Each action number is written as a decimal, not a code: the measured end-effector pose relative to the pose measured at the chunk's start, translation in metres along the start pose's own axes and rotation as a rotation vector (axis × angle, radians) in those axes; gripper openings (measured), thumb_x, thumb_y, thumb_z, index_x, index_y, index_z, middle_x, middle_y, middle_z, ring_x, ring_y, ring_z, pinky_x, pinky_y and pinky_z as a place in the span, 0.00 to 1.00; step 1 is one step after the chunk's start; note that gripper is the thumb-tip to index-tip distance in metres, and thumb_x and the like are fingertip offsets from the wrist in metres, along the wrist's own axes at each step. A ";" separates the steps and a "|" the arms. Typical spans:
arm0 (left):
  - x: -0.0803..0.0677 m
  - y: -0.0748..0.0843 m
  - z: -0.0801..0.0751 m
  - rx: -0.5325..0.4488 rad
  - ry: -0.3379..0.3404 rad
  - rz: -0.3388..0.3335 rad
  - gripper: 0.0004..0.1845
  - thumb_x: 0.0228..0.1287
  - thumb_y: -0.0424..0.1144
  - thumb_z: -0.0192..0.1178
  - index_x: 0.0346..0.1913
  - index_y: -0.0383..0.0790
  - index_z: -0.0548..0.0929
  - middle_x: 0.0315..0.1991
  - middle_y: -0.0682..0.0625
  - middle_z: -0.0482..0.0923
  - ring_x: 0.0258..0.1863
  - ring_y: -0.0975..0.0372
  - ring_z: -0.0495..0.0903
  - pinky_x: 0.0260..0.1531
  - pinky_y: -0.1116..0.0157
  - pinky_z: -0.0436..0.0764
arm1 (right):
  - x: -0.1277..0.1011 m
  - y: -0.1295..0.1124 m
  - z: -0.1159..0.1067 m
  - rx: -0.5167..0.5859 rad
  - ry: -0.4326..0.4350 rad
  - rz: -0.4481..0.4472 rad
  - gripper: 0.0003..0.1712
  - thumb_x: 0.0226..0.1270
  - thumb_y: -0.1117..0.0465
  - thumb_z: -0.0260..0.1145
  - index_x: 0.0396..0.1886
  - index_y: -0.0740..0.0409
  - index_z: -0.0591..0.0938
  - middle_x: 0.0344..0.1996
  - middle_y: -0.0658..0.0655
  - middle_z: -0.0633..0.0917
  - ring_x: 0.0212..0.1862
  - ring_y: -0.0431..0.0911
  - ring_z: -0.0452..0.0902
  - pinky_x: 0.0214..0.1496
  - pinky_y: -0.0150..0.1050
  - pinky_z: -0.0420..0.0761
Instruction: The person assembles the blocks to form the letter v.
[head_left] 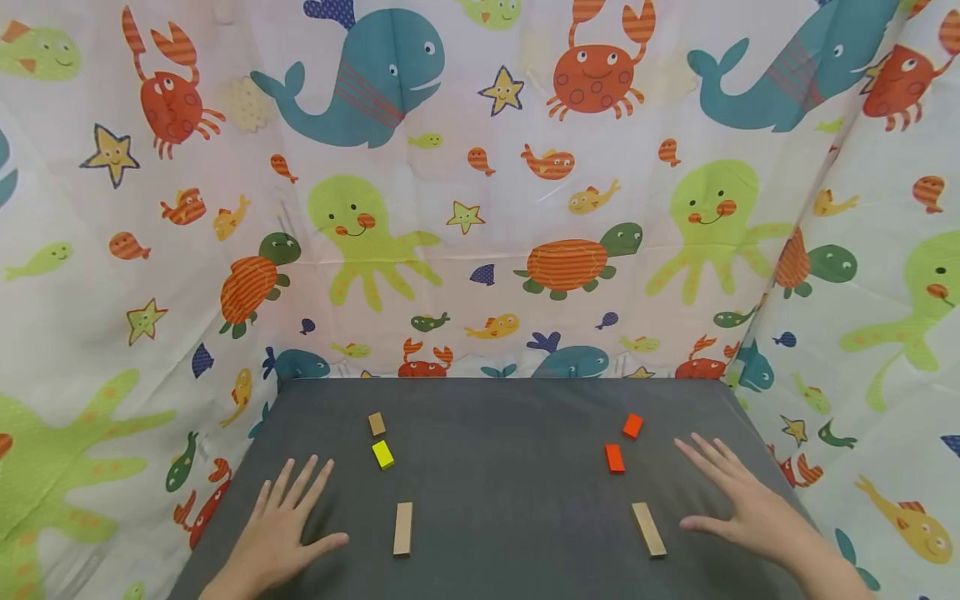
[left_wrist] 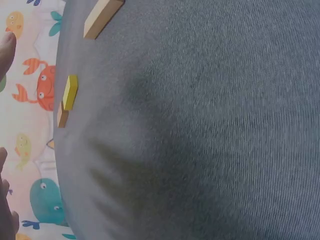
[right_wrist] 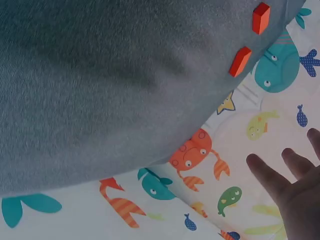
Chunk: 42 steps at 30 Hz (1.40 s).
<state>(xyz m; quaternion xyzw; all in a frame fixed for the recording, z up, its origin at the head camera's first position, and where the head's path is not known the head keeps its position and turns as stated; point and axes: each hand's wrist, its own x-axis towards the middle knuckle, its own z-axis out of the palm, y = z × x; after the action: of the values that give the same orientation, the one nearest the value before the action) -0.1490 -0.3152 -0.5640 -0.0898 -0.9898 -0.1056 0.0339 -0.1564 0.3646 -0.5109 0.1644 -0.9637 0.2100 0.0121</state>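
Both hands, left hand (head_left: 281,525) & right hand (head_left: 738,500), lie flat w/ fingers spread on the grey counter (head_left: 502,500), holding nothing, each just outside its own mirrored trio: wooden plank (head_left: 402,528) w/ yellow block (head_left: 382,454) vs. wooden plank (head_left: 648,529) w/ orange blocks (head_left: 615,458).

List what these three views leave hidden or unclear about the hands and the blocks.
- Left hand: left wrist view shows only fingertips at its left edge; the rest is cut off.
- Right hand: right wrist view crops the palm at the lower right corner.
- Small wooden block: partly covered by the yellow block in the left wrist view.
- Right long wooden block: outside the right wrist view.
- Contact between palms and grey cloth: cannot tell.
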 end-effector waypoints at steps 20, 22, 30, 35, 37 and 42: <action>0.006 0.018 0.024 -0.111 0.016 -0.015 0.54 0.55 0.74 0.63 0.80 0.52 0.59 0.80 0.43 0.54 0.77 0.35 0.48 0.68 0.27 0.48 | 0.008 -0.002 0.023 0.098 0.035 -0.032 0.65 0.39 0.39 0.83 0.79 0.42 0.63 0.72 0.66 0.69 0.68 0.68 0.67 0.55 0.73 0.74; 0.007 0.021 0.027 -0.116 0.014 -0.012 0.54 0.55 0.74 0.63 0.80 0.52 0.59 0.80 0.44 0.54 0.78 0.35 0.48 0.68 0.27 0.48 | 0.008 0.000 0.027 0.112 0.035 -0.027 0.65 0.38 0.45 0.85 0.79 0.43 0.63 0.72 0.66 0.71 0.68 0.67 0.68 0.57 0.72 0.75; 0.010 0.033 0.039 -0.148 0.021 -0.004 0.54 0.57 0.73 0.61 0.80 0.49 0.58 0.79 0.45 0.56 0.77 0.37 0.51 0.69 0.29 0.51 | 0.008 0.008 0.043 0.111 0.056 -0.036 0.63 0.36 0.50 0.87 0.77 0.46 0.67 0.69 0.63 0.75 0.64 0.66 0.72 0.57 0.64 0.78; 0.010 0.037 0.046 -0.160 0.011 0.004 0.54 0.56 0.75 0.61 0.80 0.50 0.58 0.79 0.46 0.58 0.77 0.38 0.53 0.69 0.29 0.52 | 0.009 0.008 0.050 0.151 -0.004 -0.014 0.62 0.38 0.48 0.86 0.76 0.45 0.67 0.69 0.62 0.75 0.65 0.67 0.72 0.58 0.65 0.77; 0.010 0.039 0.048 -0.166 0.006 0.012 0.55 0.55 0.75 0.61 0.80 0.50 0.59 0.79 0.46 0.58 0.77 0.38 0.53 0.69 0.29 0.52 | 0.009 0.009 0.053 0.167 -0.034 0.003 0.62 0.37 0.49 0.86 0.76 0.43 0.67 0.69 0.62 0.75 0.66 0.66 0.72 0.59 0.65 0.77; 0.010 0.043 0.054 -0.225 -0.032 0.041 0.56 0.52 0.75 0.64 0.79 0.49 0.60 0.78 0.46 0.61 0.76 0.38 0.56 0.68 0.28 0.53 | 0.010 0.010 0.059 0.200 -0.100 0.020 0.61 0.38 0.52 0.86 0.76 0.40 0.67 0.70 0.61 0.74 0.67 0.66 0.71 0.60 0.67 0.75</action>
<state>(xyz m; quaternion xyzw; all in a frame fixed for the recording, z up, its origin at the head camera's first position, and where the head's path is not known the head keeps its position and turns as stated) -0.1538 -0.2602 -0.6074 -0.1147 -0.9701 -0.2138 0.0101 -0.1666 0.3454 -0.5679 0.1655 -0.9389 0.2969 -0.0544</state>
